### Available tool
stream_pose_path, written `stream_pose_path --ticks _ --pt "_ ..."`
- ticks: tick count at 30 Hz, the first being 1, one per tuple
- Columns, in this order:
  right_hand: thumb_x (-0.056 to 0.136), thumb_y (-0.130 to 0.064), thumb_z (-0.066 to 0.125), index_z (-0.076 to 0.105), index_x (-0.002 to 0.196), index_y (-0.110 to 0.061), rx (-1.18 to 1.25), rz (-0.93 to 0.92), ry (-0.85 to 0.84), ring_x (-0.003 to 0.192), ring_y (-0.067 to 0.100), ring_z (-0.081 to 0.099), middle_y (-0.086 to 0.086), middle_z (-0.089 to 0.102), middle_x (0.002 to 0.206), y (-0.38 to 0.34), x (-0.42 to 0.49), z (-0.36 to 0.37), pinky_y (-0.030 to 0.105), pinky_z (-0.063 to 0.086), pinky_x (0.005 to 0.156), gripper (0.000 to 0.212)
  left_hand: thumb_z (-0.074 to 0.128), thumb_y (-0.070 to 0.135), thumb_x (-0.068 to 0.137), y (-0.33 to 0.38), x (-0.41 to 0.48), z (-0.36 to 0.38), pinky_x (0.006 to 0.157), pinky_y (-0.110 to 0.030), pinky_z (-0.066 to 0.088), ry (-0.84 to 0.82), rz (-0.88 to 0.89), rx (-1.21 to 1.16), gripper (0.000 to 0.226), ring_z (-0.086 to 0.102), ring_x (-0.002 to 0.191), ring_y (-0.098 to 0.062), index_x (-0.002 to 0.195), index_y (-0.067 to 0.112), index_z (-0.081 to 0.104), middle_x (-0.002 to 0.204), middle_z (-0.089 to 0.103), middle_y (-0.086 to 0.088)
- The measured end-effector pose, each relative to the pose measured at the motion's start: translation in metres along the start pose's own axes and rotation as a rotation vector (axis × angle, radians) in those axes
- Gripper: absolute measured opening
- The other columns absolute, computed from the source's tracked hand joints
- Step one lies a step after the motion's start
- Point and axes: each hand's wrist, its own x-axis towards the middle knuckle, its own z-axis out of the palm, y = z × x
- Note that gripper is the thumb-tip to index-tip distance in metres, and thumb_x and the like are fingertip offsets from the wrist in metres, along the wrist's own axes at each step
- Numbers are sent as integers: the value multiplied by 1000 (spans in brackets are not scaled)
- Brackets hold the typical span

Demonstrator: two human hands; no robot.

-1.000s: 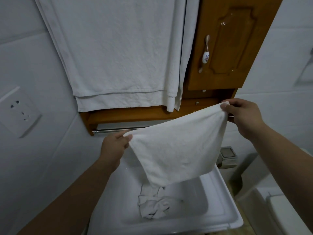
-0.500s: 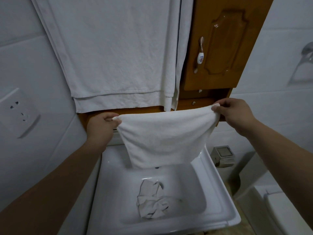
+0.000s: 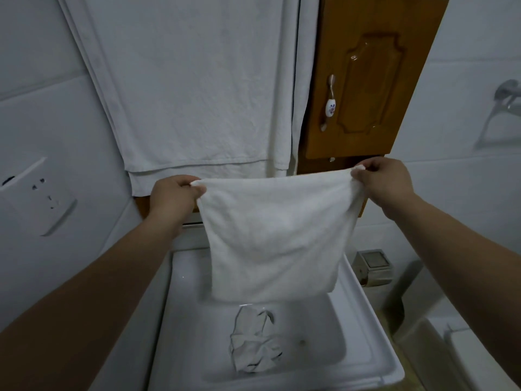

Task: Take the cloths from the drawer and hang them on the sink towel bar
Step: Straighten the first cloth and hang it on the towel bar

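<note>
Two hands hold one white cloth [image 3: 276, 238] over the sink [image 3: 366, 320]
The left hand [image 3: 172, 197] and right hand [image 3: 386, 184] each pinch a top corner; one crumpled cloth [image 3: 253, 348] lies inside

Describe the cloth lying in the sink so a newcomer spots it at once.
Start at the white rectangular sink basin at bottom centre. On its floor, below the flat white cloth that the left hand and right hand hold up by its top corners, lies a crumpled greyish-white cloth. Unlike that cloth and the large white towel hanging above, it is bunched and untouched.
</note>
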Motion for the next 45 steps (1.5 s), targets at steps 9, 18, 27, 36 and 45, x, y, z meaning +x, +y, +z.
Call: stream_pose_path --ticks 9,18,27,36,45 --pt "92 -27 66 71 96 -21 -14 59 50 96 26 60 0 64 97 -10 -3 4 42 52 93 8 76 9 81 5 -3 11 83 -31 55 12 -99 -117 9 69 91 -21 87 16 75 90 73 -1" --pt "90 -18 66 66 100 -22 90 -9 -37 84 15 62 -6 63 92 -30 -47 45 33 58 73 11 76 10 81 9 -31 53 76 -30 46 -13 -253 -245 15 60 83 -19 95 16 73 93 69 -1" --pt "91 -12 67 71 102 -14 224 29 -391 87 24 66 5 68 99 -46 -52 38 33 58 68 12 73 13 84 22 -44 67 67 -23 47 -62 -156 -221 17 62 87 -10 100 20 73 98 70 4" --pt "86 -8 74 70 94 -13 351 363 -100 100 35 65 12 68 105 17 -19 14 50 57 91 11 79 11 78 -14 -8 35 72 -30 53 120 -414 -333 34 62 78 -16 109 2 68 104 69 -8" --pt "89 -6 67 62 97 -13 234 247 -91 83 23 62 5 60 93 1 -62 53 34 60 68 12 78 13 80 -15 -52 82 55 -23 38 -39 -475 -285 25 43 56 -15 102 5 71 76 58 -4"
